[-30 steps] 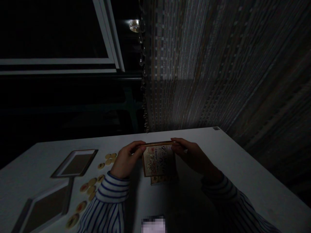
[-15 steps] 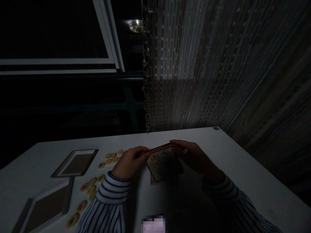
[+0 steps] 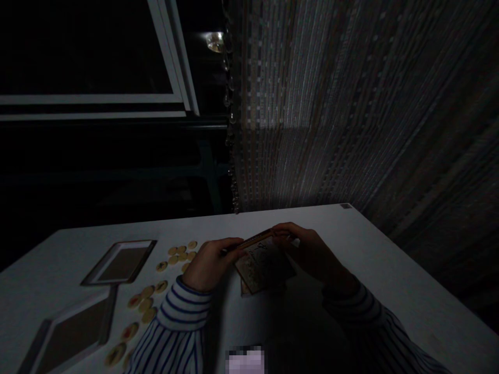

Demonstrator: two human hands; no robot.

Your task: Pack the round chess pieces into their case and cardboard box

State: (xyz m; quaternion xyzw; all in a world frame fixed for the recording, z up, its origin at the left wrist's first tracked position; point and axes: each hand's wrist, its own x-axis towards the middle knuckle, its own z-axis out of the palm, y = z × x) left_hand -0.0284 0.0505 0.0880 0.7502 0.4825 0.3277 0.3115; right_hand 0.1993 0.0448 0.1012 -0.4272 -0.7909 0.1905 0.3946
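Both my hands hold a flat folded board [image 3: 259, 262] with a printed cover and a brown edge, tilted just above the white table [image 3: 390, 275]. My left hand [image 3: 212, 262] pinches its left upper corner with closed fingers. My right hand [image 3: 307, 252] grips the right upper corner, fingers curled over the edge. The board's lower edge is near or on the table; I cannot tell which. Both sleeves are blue-and-white striped.
Several round yellow game pieces [image 3: 181, 254] lie left of my left hand, with more [image 3: 146, 304] nearer me. Two shallow box halves [image 3: 120, 262] [image 3: 72, 330] lie at the left. A striped curtain [image 3: 351, 104] hangs behind the table; the room is dark.
The board has tilted from square-on to slanted, its right side higher, and sunk slightly toward the table. Both hands kept their grip and shifted a little to the right.
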